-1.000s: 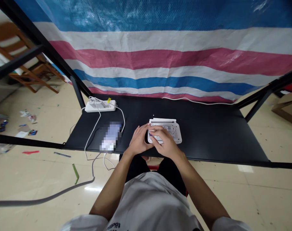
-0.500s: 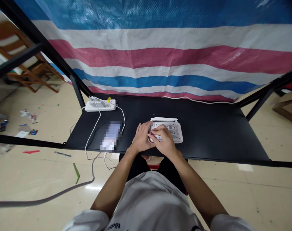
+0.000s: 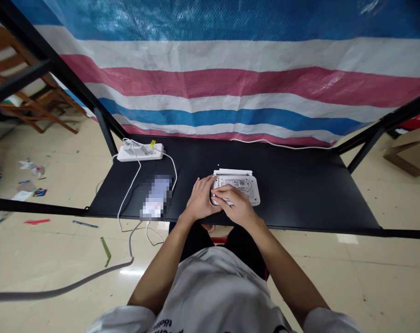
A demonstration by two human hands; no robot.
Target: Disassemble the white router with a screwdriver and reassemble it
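A white router (image 3: 238, 183) with a perforated casing and a folded antenna along its far edge lies on the black table, near the front edge. My left hand (image 3: 199, 200) is curled around the router's left edge, and a dark object or opening is partly hidden beside the fingers. My right hand (image 3: 236, 206) lies across the router's near half, with the fingers over its top and hiding that part of the casing.
A pixelated patch (image 3: 156, 198) hides an item left of my hands. Behind it stands a white power strip (image 3: 139, 152) with white cables. The black table (image 3: 307, 194) has metal legs, and a striped tarp (image 3: 230, 83) hangs beyond it.
The whole scene has shifted slightly left as my head moved. Both hands stay on the router, with my left hand curled closer around its left edge.
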